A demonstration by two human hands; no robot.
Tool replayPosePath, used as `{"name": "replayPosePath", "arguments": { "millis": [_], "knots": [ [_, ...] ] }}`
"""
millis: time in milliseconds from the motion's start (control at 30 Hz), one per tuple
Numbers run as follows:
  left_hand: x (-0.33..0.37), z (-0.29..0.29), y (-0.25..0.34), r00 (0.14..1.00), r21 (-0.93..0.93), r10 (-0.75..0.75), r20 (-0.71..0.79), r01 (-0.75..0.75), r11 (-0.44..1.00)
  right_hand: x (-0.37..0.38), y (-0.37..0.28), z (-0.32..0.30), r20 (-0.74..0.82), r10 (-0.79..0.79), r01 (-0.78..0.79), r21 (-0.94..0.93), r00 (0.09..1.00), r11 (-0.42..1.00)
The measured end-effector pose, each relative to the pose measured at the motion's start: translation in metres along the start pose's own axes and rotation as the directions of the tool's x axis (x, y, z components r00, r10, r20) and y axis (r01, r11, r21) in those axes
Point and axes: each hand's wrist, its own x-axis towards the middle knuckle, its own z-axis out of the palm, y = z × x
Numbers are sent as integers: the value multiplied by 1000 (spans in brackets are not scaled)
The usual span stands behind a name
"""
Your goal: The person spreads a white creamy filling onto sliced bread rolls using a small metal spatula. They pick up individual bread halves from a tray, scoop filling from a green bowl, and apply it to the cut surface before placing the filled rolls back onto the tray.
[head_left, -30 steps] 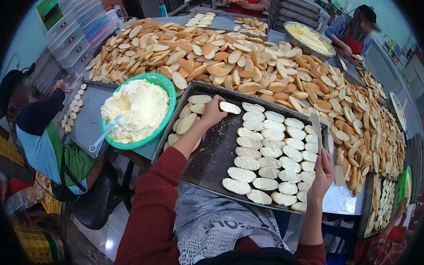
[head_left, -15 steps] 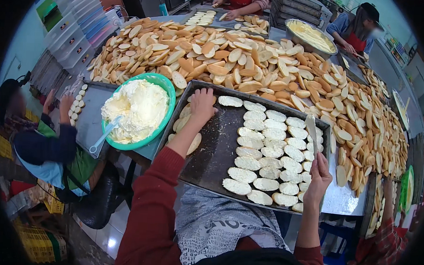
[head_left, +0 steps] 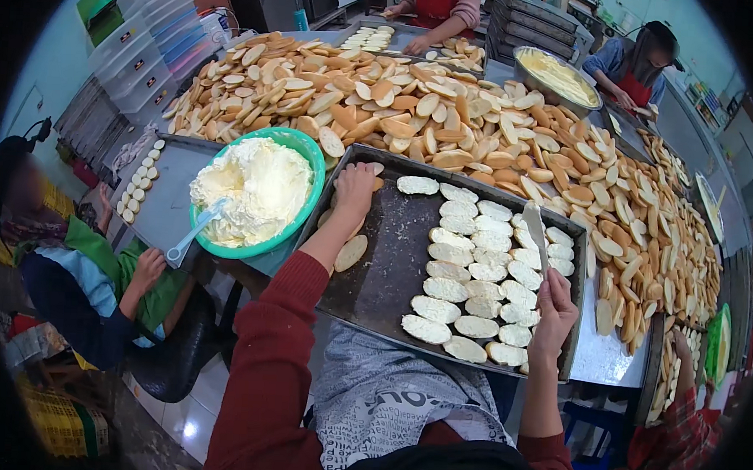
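A dark metal tray (head_left: pixel 381 260) lies slanted in front of me. Rows of oval bread slices (head_left: pixel 451 253) with cream spread on them fill its middle and right. My left hand (head_left: pixel 353 192) reaches into the far left corner, fingers curled on a bread slice (head_left: pixel 378 184); they partly hide it. Beneath that wrist lie more plain slices (head_left: pixel 350 254). In my right hand (head_left: pixel 555 314) is the handle of a spreading knife (head_left: pixel 536 234), its pale blade pointing away over the coated slices at the right.
Left of the tray stands a green bowl (head_left: pixel 319 161) of pale cream (head_left: pixel 256 192) with a blue-handled spatula (head_left: pixel 193 231). A large heap of bread slices (head_left: pixel 432 111) spreads behind and right. Co-workers sit around the table; one (head_left: pixel 80 289) is close at left.
My right hand and the knife have shifted slightly left and nearer me. My left hand stays at the plain slices. The co-worker at left has lowered a raised hand.
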Motion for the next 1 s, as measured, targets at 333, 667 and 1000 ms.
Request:
{"name": "replayPosePath", "arguments": {
  "millis": [333,667,1000],
  "knots": [
    [-30,-57,4,884,-907,-204,420,411,-88,-5,6,4,32,98,-100,68,995,993],
    [-101,-91,-27,954,-617,-119,274,269,740,-13,-5,56,277,164,-211,149,947,966],
    [-45,-56,-3,982,-367,-127,-140,68,928,-17,-9,56,263,200,-236,115,944,965]
  ]
}}
